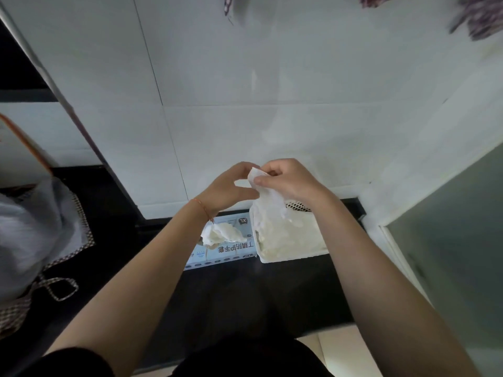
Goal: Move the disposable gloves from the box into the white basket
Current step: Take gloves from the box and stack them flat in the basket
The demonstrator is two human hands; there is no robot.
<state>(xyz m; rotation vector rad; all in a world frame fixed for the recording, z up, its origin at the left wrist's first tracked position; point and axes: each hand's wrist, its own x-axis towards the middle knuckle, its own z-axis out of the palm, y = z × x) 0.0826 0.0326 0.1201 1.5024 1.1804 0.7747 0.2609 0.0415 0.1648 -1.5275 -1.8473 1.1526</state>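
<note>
Right hand [288, 183]: raised above the far end of the white basket [294, 255], thumb and curled fingers pinching the upper edge of a translucent disposable glove [268, 202]. The glove hangs from the pinch down into the basket.

Left hand [227, 190]: at 9 o'clock of the right hand, close beside it, fingers curved toward the same upper edge of the glove. Whether its fingertips touch the glove cannot be told. A thin red cord [202, 209] circles the left wrist.

White basket: on the dark countertop [245, 295], holding a pile of crumpled gloves.

Glove box [231, 247]: at 9 o'clock of the basket, just beside it, marked "XL". A glove [221, 235] protrudes from its top opening, partly under the left wrist.

A grey plastic bag [30, 232] lies well apart at 9 o'clock. White tiled wall [217, 91] at 12 o'clock.
</note>
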